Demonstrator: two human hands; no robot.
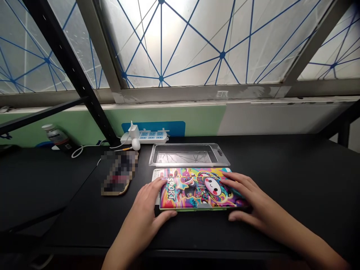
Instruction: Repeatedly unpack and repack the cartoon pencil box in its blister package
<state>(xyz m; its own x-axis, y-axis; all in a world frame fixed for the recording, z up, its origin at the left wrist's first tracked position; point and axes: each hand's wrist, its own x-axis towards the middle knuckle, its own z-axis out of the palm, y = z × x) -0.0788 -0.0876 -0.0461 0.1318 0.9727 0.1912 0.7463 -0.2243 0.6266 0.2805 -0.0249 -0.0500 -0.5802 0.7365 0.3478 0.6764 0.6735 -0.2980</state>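
Observation:
A flat, brightly coloured pencil case (pixel 191 193) with a cartoon character and the word SPORT lies on the black desk in front of me. My left hand (pixel 153 204) grips its left end, fingers along the side and thumb at the front edge. Around the right end, my right hand (pixel 250 200) rests its fingers over the lid, with the thumb by the front edge. A white-edged card (pixel 156 174) shows from beneath the case at the left. Just behind it sits a clear plastic packaging tray (pixel 184 164).
Left of the case lies a phone (pixel 119 174), its screen blurred. At the back, a white power strip (pixel 152 137) holds a plugged-in charger with cables. A bottle (pixel 59 138) leans near the black metal post (pixel 84 90). Windows rise behind the desk (pixel 281 168).

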